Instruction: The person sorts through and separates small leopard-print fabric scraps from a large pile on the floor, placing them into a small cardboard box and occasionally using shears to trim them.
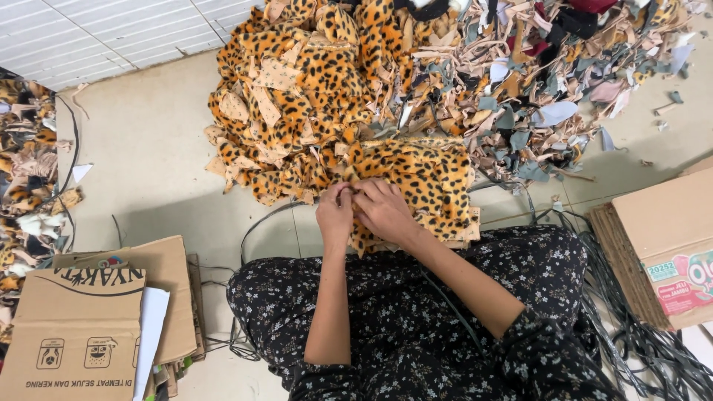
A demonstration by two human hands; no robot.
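**Leopard fleece piece: soft, light, pinch at the near edge**

Both your hands meet at the near-left edge of the leopard-print fabric piece (420,182), which lies on the floor just past your knees, in front of the big pile. Left hand (334,212): fingers curled together, tips pinched on the edge. Right hand (382,210): fingers folded over the same edge, touching the left hand. What exactly sits between the fingertips is too small to tell.

Handling, my read:
- Plush, fuzzy face, so it looks soft and floppy, with no stiffness. It'll drape and fold wherever unsupported.
- Light. Probably not slippery, since the pile gives grip. Not fragile.
- It looks like a stack of cut layers, so a loose grab may take several. Pinch one edge or corner, thumb against fingertips.

Surroundings:
- Pale tiled floor (148,156), flat and hard.
- Far centre: heap of leopard scraps (297,89), touching the piece; similar print, easy to mix up.
- Far right: mixed offcuts (535,82) in grey, beige and dark red.
- Near left: flattened cardboard boxes (96,312). Right: another cardboard box (668,245), with dark straps (631,334) tangled beside it.
- Left edge: more fabric scraps (26,156).
- Far left: white ribbed panel (96,30), wall or shutter, can't tell which.
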